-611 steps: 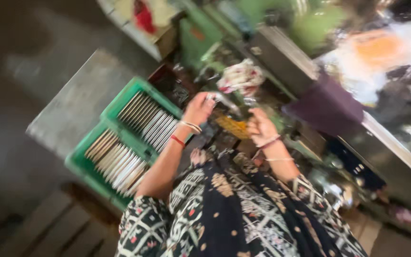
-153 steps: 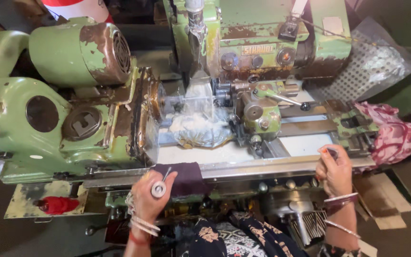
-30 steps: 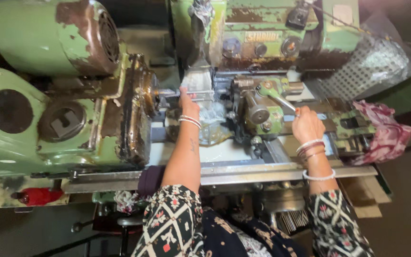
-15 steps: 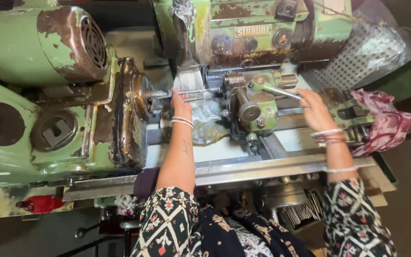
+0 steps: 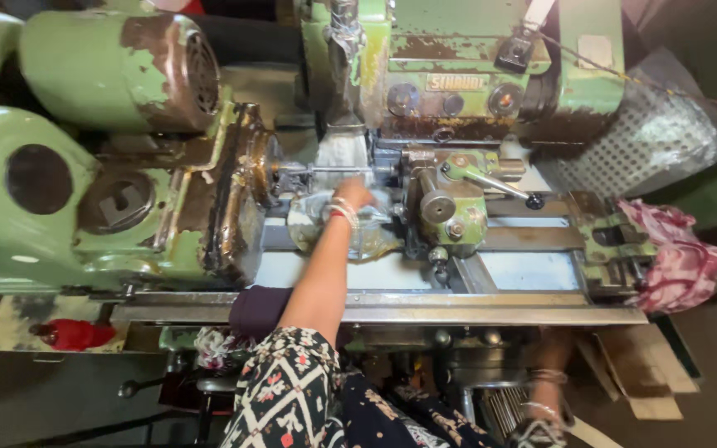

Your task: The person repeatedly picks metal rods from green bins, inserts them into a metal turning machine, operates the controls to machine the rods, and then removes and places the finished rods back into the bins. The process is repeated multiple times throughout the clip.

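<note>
My left hand (image 5: 357, 193) reaches across the bed of an old green lathe (image 5: 168, 207) to the thin metal rod (image 5: 317, 169) that sticks out of the spindle. Its fingers sit at the rod's right end, just left of the tool carriage (image 5: 446, 207); whether they grip the rod is hidden. A crumpled clear plastic sheet (image 5: 309, 224) lies under that wrist. My right hand (image 5: 548, 353) is low, in shadow under the front rail (image 5: 458, 314), blurred, beside a stack of metal rods (image 5: 499, 406).
A black-knobbed lever (image 5: 499, 184) juts from the carriage. A pink and white rag (image 5: 678, 257) hangs at the bed's right end. A perforated metal guard (image 5: 657, 137) stands at the back right. A red object (image 5: 72, 333) lies on the shelf at lower left.
My right hand has left the carriage lever and dropped below the front rail. My left hand has shifted slightly right along the rod towards the carriage.
</note>
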